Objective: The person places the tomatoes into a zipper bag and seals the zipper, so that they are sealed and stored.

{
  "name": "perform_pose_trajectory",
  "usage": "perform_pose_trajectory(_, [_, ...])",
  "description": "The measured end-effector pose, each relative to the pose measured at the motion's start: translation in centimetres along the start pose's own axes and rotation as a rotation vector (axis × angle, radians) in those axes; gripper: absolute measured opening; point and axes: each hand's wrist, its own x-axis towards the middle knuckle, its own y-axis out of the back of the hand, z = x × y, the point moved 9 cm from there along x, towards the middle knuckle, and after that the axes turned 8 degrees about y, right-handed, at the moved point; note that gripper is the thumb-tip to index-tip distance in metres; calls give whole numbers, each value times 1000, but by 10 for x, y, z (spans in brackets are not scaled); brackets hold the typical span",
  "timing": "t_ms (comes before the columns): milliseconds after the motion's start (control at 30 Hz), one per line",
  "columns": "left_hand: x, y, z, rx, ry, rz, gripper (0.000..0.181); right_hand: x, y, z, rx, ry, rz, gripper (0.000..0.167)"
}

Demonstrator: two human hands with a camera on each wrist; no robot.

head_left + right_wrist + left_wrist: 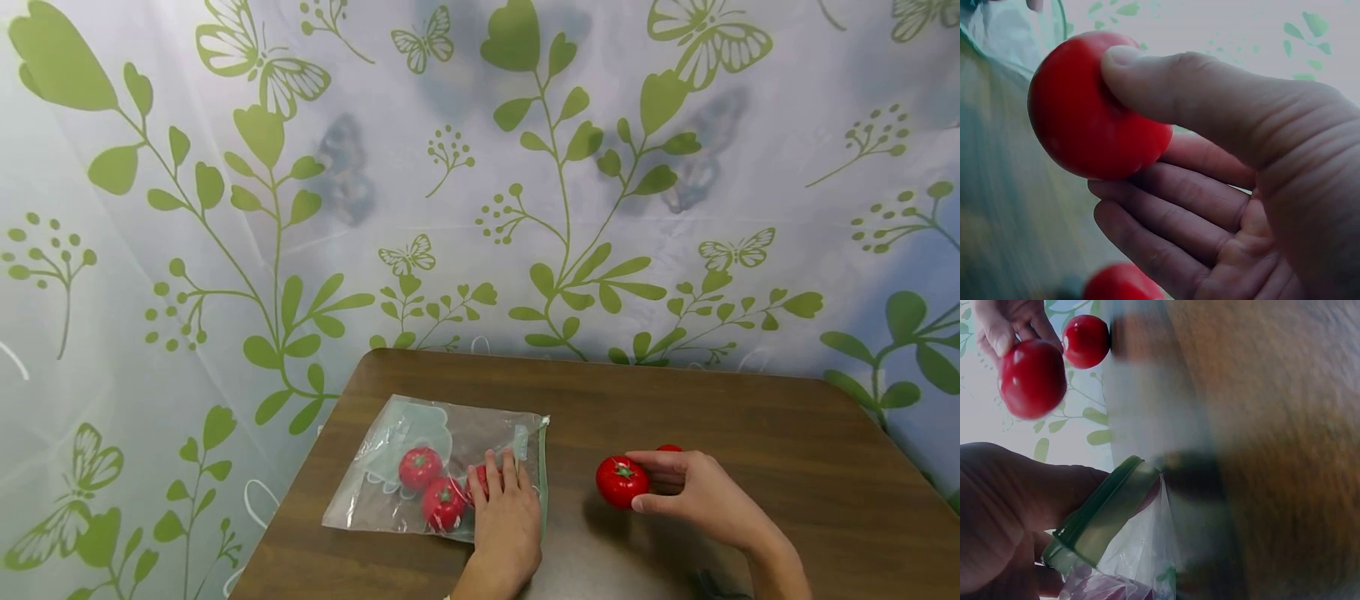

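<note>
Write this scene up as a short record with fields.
Surface: brown table
Container: clear bag with a green edge
Visible contents: three red tomatoes, one partly under fingers
Left grip: fingers over the bag
Right grip: holds one tomato
Loose item: another tomato, mostly hidden in the head view
Backdrop: leaf-and-butterfly sheet

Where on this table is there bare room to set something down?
Bare table lies right of the right hand, along the back edge, and between the bag and the held tomato. Crowded: the bag, three tomatoes inside, the left hand over it; and the right hand, another tomato just beyond.
</note>
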Motion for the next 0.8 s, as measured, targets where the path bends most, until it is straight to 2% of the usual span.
perform_pose_trajectory(200, [-1, -1, 1, 0, -2, -4, 93, 19, -23, -5, 9, 46, -35, 61])
perform_pose_trajectory(367, [-1, -3, 1, -8, 1, -28, 93, 32, -39, -4, 1, 28, -63, 61])
perform_pose_trajectory(600, [2, -3, 1, -17, 4, -77, 94, 44, -56, -7, 13, 75, -89, 60])
perform_pose_trajectory(800, [2, -1, 1, -9, 2, -60, 89, 53, -71, -8, 29, 90, -111, 59])
